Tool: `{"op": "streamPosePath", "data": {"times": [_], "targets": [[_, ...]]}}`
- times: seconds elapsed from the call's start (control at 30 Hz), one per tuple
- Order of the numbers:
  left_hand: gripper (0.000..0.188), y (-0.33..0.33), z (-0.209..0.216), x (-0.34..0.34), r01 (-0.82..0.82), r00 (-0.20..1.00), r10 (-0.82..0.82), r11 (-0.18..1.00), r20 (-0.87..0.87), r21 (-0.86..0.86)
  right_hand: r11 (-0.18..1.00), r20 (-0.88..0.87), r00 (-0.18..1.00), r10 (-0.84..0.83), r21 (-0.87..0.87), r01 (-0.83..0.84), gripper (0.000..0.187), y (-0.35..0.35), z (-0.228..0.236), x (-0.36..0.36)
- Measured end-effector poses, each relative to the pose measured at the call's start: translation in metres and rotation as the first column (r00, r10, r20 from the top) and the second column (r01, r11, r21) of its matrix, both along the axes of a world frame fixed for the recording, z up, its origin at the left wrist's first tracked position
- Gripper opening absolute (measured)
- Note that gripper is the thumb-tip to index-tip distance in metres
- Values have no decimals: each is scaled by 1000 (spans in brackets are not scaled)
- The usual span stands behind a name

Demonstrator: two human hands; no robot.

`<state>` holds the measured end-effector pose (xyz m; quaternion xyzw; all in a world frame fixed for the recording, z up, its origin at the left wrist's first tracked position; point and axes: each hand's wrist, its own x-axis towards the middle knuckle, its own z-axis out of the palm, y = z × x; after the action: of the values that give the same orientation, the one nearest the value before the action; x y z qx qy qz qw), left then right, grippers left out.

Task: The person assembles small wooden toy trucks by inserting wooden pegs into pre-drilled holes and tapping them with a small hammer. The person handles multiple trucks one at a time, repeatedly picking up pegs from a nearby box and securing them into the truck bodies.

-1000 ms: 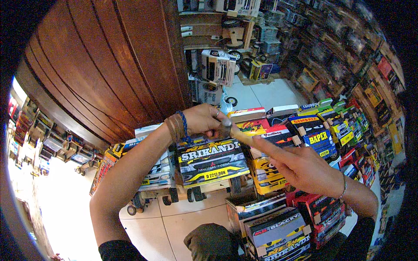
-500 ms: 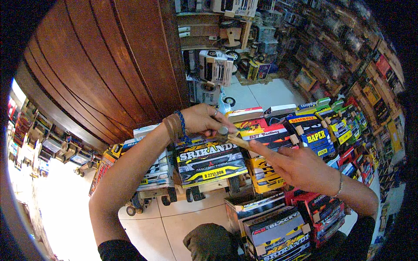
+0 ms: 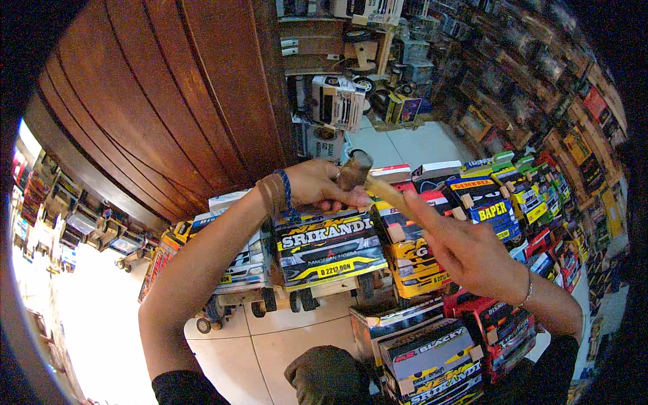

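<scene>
My right hand (image 3: 462, 253) grips the light wooden handle of a hammer (image 3: 388, 192), its index finger stretched along the handle. The dull grey metal head points to the left, up against my left hand's fingers. My left hand (image 3: 317, 187) is closed in a pinch above the top edge of a toy truck (image 3: 329, 251); whatever lies between its fingertips is too small or hidden. That truck has a black, white and yellow front and black wheels, and stands in a row with others. A yellow toy truck (image 3: 410, 264) is beside it, below the hammer handle.
A dark brown plank panel (image 3: 162, 101) rises at the far left. More toy trucks (image 3: 428, 358) stand near me at the lower right, and a colourful row (image 3: 489, 209) continues right. Shelves with white toy vehicles (image 3: 337, 104) are beyond. Pale floor tiles (image 3: 283, 344) show below.
The hammer head has come up and turned into fuller view beside my left fingers. My right hand has shifted slightly with the handle, while my left hand stays at nearly the same place.
</scene>
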<state>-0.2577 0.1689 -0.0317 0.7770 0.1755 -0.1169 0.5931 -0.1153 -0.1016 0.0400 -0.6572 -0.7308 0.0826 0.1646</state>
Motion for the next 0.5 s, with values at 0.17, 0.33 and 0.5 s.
{"op": "streamPosePath", "data": {"times": [0.17,0.33,0.5], "targets": [[26,6,-8,1,9,1000,-7,997,21,-78,989,123,991,61,-141,-43,69,0,-2,1],[21,5,-11,2,-34,999,37,996,35,-77,995,7,999,39,-92,-38,68,-1,-5,1],[30,1,0,0,-28,999,28,1000,-26,9,988,47,998,-45,-143,52,65,-6,10,4]]}}
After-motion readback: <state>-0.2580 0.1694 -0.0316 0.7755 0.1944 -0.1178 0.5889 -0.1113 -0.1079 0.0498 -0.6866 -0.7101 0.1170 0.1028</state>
